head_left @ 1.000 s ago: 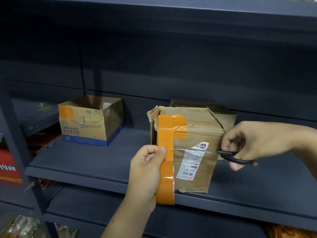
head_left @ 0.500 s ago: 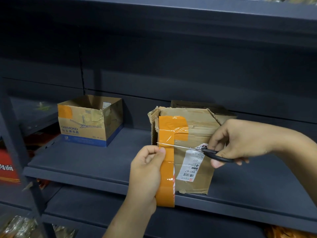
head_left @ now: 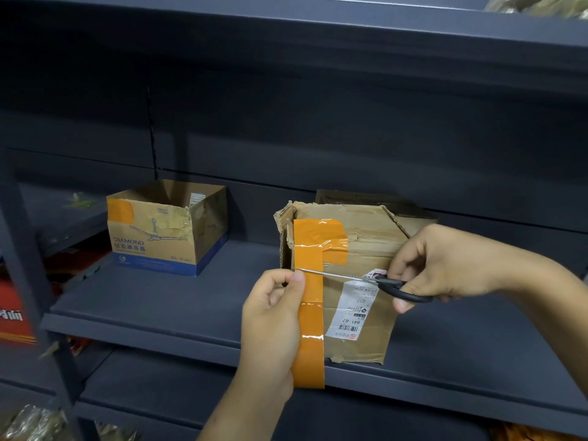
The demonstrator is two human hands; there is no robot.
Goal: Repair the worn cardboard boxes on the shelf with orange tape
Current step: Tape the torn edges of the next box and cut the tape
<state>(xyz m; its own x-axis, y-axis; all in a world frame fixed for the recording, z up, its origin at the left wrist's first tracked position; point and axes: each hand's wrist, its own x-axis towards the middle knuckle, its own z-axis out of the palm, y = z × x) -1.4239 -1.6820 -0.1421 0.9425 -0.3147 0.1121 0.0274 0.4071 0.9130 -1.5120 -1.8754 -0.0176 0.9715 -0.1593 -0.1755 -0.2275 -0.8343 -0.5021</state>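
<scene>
A worn cardboard box (head_left: 359, 300) with a white shipping label stands near the front edge of the dark shelf (head_left: 159, 307). Orange tape patches its upper left corner, and a strip runs down from there. My left hand (head_left: 270, 323) grips the orange tape roll (head_left: 310, 342) edge-on in front of the box, thumb on the strip. My right hand (head_left: 445, 265) holds black-handled scissors (head_left: 381, 283). Their blades lie across the orange strip just above my left thumb.
A smaller open-topped box (head_left: 165, 230) printed DIAMOND, with an orange patch on its left corner, sits at the left of the same shelf. Another shelf board runs overhead. Red packaging (head_left: 16, 316) shows at the lower left, behind a shelf post.
My right hand has moved left with the scissors, and the blades now reach fully across the tape strip. My left hand and the roll have stayed in place.
</scene>
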